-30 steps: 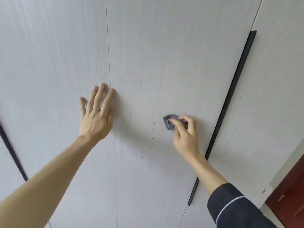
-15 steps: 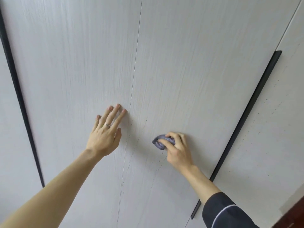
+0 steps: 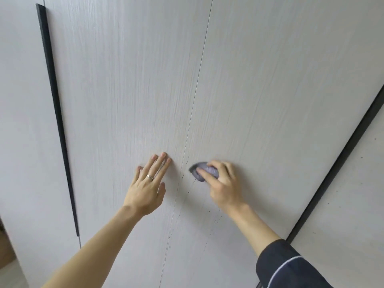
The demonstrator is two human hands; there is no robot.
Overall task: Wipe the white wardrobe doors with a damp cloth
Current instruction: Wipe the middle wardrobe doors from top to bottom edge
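- Gripping the grey cloth (image 3: 201, 173) in our curled right hand (image 3: 224, 185), we press it on the right door (image 3: 270, 96) beside the seam (image 3: 196, 96)
- Our left hand (image 3: 146, 189) lies flat on the left door (image 3: 124, 80)

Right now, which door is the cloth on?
The door right of the centre seam; the right hand grips the cloth there, the left hand rests on its neighbour.

Two hands are showing, a left hand (image 3: 145, 190) and a right hand (image 3: 224, 183); one cloth (image 3: 204, 171), one ring (image 3: 150, 177) and one dark sleeve (image 3: 291, 267) are appearing; two black handle strips (image 3: 56, 113); four white door panels (image 3: 124, 80).
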